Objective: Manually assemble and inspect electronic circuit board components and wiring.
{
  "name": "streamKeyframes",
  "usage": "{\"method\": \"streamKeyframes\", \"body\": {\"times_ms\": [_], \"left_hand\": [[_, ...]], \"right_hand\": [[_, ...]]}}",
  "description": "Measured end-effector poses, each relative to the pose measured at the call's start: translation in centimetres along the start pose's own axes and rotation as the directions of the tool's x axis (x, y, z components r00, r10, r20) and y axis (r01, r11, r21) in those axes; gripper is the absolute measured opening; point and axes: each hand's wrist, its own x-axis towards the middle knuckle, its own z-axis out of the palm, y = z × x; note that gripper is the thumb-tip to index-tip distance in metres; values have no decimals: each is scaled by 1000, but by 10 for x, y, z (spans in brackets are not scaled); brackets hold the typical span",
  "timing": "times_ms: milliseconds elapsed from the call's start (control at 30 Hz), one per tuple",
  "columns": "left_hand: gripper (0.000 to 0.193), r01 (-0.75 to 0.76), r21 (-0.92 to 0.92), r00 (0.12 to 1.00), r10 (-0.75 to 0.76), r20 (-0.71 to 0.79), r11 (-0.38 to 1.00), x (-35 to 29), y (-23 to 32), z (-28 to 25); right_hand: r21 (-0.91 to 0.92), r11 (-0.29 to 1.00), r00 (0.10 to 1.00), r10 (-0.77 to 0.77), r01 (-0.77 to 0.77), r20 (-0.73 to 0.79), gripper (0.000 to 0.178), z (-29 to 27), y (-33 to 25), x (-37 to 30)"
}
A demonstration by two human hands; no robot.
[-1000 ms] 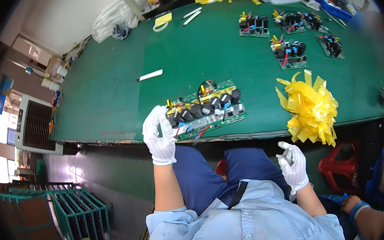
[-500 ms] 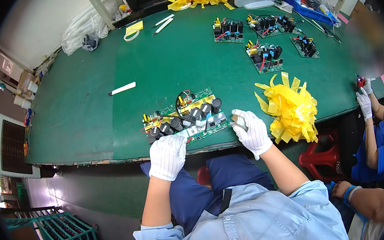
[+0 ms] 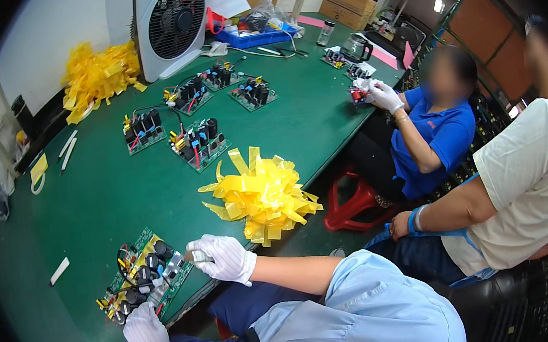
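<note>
Glove (image 3: 150,338), white and thinly striped, covers the left hand (image 3: 147,332); its fingers, drawn narrow, meet the near-left corner of the long circuit board (image 3: 145,273), but whether they pinch it cannot be told. Right hand (image 3: 225,258): fingers curled in beside the board's right end; greyish patch at the tips, possibly soiling or a small object, contact unclear. Board lies slantwise on the green table (image 3: 95,209), black capacitors upward, close to the near edge. Judged risks: a pull toward the lap could tip it over that edge; a glove fingertip hooking the black wire loop (image 3: 121,266) could strain a joint; pressing on tall capacitors could bend leads. Yellow strip bundle (image 3: 260,195) sits near the right hand; a sideways sweep could drag strips onto the board. Left of the board: white slim tool (image 3: 60,271). Farther out: smaller boards (image 3: 199,145) in a loose group, fan (image 3: 174,30), blue tray (image 3: 256,40), and a co-worker in blue (image 3: 437,134).
</note>
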Motion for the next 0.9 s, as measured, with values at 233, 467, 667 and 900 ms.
{"method": "streamKeyframes", "body": {"times_ms": [233, 467, 667, 900], "left_hand": [[11, -34, -19, 997, 33, -69, 999, -1, -1, 9], [15, -62, -150, 997, 55, -46, 987, -11, -5, -5], [73, -308, -7, 859, 274, -432, 951, -30, 0, -31], [122, -16, 63, 999, 18, -33, 998, -17, -28, -22]], "right_hand": [[-40, 999, 1000, 3, -3, 4, 36, 1, 4, -4], [-37, 999, 1000, -20, 20, -3, 38, 5, 0, -5], [-58, 998, 1000, -4, 4, 4, 38, 0, 3, -6], [-60, 998, 1000, -4, 5, 11, 37, -3, 4, -5]]}}
